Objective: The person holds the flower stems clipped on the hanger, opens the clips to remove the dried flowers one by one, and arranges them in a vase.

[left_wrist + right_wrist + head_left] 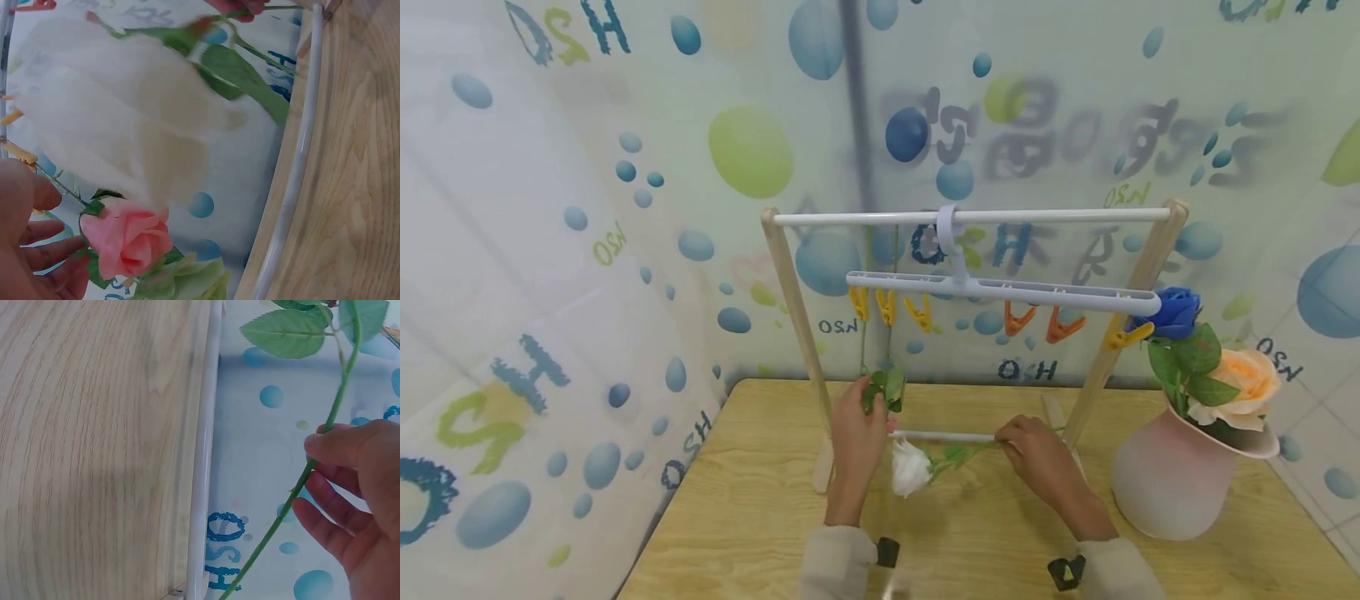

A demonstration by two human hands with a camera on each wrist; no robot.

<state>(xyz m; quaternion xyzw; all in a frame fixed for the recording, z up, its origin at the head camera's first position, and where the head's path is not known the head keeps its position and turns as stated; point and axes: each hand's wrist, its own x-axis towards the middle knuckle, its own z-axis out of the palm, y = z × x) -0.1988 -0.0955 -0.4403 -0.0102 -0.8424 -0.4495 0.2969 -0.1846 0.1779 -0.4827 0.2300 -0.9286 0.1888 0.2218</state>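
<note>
My right hand (1037,458) pinches the green stem (334,403) of a white rose (911,467) between thumb and fingertips. The stem lies sideways, with the bloom pointing left under the hanger. In the left wrist view the white bloom is large and blurred. My left hand (859,433) is beside the green leaves (889,387) of the hanging flowers. Its fingers (53,253) are loosely bent and spread right beside a pink rose (128,237), not closed round it. A pale green rose (184,279) hangs close by it. Two stems hang from the left yellow clips (886,307).
A white hanger bar (1000,289) with yellow and orange clips hooks over a rack's top rail (865,219). A low white crossbar (955,436) spans the rack behind the white rose. At right, a pink-white vase (1172,475) holds a blue rose (1176,312) and a peach rose (1243,387).
</note>
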